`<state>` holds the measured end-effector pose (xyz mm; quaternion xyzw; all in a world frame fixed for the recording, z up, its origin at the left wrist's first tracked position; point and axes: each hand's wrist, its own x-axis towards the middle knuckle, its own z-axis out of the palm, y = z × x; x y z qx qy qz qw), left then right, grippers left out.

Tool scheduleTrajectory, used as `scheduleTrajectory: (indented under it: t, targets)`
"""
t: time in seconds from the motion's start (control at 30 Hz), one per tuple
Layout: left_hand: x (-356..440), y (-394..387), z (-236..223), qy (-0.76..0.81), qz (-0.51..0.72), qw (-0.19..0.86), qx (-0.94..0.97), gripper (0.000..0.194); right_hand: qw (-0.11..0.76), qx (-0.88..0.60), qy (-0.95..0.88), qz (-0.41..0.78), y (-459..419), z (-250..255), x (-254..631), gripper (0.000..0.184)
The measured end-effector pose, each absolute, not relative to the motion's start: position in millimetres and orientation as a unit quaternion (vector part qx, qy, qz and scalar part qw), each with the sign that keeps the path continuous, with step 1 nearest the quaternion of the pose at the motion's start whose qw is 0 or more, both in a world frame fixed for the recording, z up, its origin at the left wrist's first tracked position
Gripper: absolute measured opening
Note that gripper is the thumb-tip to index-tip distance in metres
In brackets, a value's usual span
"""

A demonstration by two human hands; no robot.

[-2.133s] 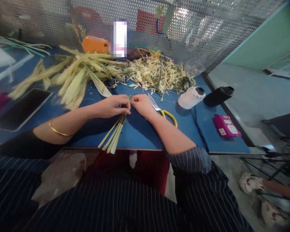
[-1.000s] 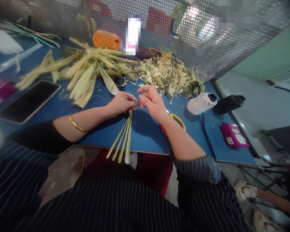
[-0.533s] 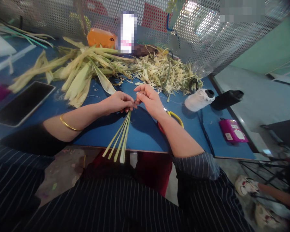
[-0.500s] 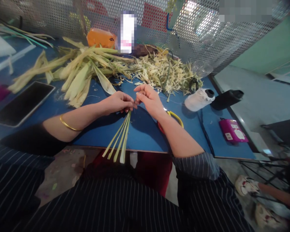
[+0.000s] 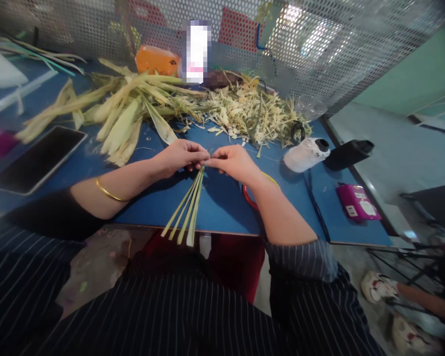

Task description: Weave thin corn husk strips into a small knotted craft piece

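Observation:
Over the blue table, my left hand (image 5: 183, 157) pinches the top end of a small bunch of pale green husk strips (image 5: 187, 205). The strips fan out downward past the table's front edge. My right hand (image 5: 233, 162) meets the left at the bunch's gathered end, thumb and forefinger pressed together; whatever lies between those fingertips is too small to make out. Scissors with red and yellow handles (image 5: 249, 197) lie partly hidden under my right forearm. Behind my left hand rests a pile of long corn husks (image 5: 124, 118).
A heap of shredded husk (image 5: 252, 111) lies at the back. On the right stand a white thread cone (image 5: 304, 154), a black cone (image 5: 350, 154) and a purple packet (image 5: 358, 201). A dark phone (image 5: 39, 159) lies left, and an orange packet (image 5: 157, 60) sits behind the husks.
My right hand has come down, and its raised, spread fingers have closed into a pinch beside the left fingertips. The left hand still grips the strips, which have shifted slightly.

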<state>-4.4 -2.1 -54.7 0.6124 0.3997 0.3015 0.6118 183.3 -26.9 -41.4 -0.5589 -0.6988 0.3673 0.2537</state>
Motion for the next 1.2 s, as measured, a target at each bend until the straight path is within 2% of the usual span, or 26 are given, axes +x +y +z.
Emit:
scheduleTrajectory:
  t: [0.33,0.53,0.7,0.87,0.93,1.0,1.07,1.2]
  targets:
    - [-4,-1,-56,0.412,0.320,0.612,0.595,0.019,0.299,-0.539,-0.646,0.450,-27,-48,176,0.020]
    - [-3,-2,-52,0.435,0.325,0.627,0.558,0.027,0.309,-0.531,-0.690,0.383,-26,-41,186,0.017]
    - [-5,0,-54,0.425,0.329,0.631,0.559,0.026,0.267,-0.494,-0.755,0.339,-28,-38,187,0.017]
    - [-6,1,-53,0.420,0.327,0.618,0.578,0.023,0.219,-0.486,-0.770,0.352,-28,-34,188,0.016]
    - [-6,0,-53,0.421,0.332,0.603,0.591,0.022,0.258,-0.502,-0.750,0.346,-26,-38,188,0.016]
    - [-6,0,-53,0.417,0.337,0.586,0.608,0.021,0.342,-0.515,-0.707,0.343,-22,-44,186,0.012]
    - [-6,1,-53,0.408,0.338,0.572,0.626,0.019,0.399,-0.506,-0.668,0.371,-19,-51,183,0.022]
    - [-6,3,-55,0.394,0.333,0.543,0.663,0.017,0.366,-0.470,-0.676,0.435,-16,-60,177,0.033]
